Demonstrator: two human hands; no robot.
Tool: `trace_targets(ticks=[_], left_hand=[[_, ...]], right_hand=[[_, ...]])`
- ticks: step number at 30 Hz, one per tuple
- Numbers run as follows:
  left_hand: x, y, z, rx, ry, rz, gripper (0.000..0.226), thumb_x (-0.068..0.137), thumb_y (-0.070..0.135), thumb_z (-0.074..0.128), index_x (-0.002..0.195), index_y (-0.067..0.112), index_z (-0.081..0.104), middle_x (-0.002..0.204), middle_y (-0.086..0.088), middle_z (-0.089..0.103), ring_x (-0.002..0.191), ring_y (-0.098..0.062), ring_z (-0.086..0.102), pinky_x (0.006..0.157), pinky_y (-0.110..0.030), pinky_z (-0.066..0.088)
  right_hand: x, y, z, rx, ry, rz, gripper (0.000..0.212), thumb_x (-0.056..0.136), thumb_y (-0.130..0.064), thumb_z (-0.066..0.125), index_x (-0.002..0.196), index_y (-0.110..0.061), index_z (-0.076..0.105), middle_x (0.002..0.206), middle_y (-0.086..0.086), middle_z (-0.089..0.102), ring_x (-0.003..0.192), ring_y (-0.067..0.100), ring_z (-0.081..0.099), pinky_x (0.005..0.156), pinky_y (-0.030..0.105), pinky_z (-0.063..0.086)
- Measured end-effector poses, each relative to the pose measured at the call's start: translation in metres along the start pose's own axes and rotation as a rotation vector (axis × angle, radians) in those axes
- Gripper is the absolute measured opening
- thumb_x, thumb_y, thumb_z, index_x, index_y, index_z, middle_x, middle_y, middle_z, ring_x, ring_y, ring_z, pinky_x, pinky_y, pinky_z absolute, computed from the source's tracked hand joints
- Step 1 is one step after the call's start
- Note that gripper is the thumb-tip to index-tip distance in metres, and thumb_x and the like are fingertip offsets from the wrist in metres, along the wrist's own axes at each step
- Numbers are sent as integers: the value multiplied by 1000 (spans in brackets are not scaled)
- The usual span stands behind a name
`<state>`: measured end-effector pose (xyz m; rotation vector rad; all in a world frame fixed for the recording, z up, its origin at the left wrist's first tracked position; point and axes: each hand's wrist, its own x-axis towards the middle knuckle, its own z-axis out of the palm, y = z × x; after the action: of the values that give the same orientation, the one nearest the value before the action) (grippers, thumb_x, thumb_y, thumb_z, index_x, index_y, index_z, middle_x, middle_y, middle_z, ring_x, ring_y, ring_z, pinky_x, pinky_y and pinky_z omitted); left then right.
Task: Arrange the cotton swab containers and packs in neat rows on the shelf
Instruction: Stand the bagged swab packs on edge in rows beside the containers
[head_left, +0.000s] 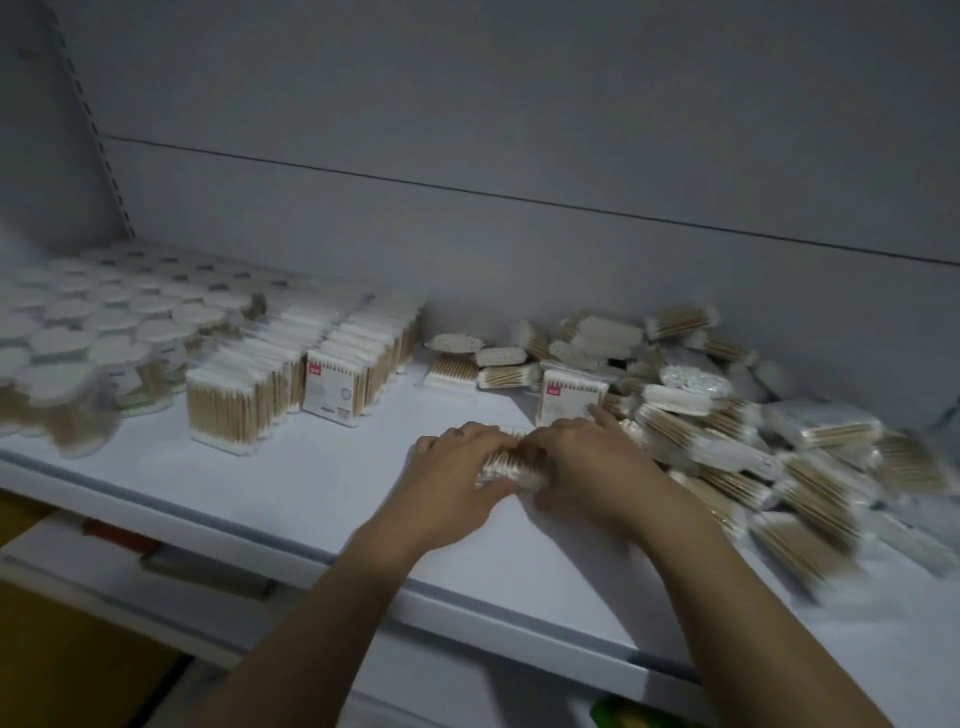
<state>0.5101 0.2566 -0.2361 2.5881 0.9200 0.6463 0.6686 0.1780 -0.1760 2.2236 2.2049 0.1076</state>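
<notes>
Shelf (322, 467) first: smooth white painted metal by the look of it, with a soft sheen and no glare. Up top, the back panel (519, 130) is flat matt grey. The perforated upright (101, 135) at upper left looks metal too. On the left, the round containers (150, 364) are clear glossy plastic with white lids. The rows of packs (234, 405), the centre pack (511, 460) and the loose pile (753, 441) at right are all thin shiny film over pale wooden sticks and fluffy cotton tips. A matt white paper card (332, 389) fronts one row.

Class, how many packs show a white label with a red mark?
2: first pack fronts the tidy rows; second pack stands beside the loose pile. Others may be hidden.
</notes>
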Motion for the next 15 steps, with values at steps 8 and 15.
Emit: trace_targets(ticks=[8,15], left_hand=[[-7,-1,-16,-567,286,-289,38,86,69,49,111,42,57,106,18,67,97,-4,64,87,-35,55],[-9,5,-19,-754,324,-370,28,88,15,70,114,21,62,106,8,72,98,-7,68,88,-30,55]], right_hand=[[20,-5,-18,332,432,-89,33,90,-33,54,121,-26,62,104,-1,71,98,23,62,84,33,45],[14,-18,8,744,385,-17,39,88,-32,64,126,-31,56,90,-11,64,80,8,61,76,29,50]])
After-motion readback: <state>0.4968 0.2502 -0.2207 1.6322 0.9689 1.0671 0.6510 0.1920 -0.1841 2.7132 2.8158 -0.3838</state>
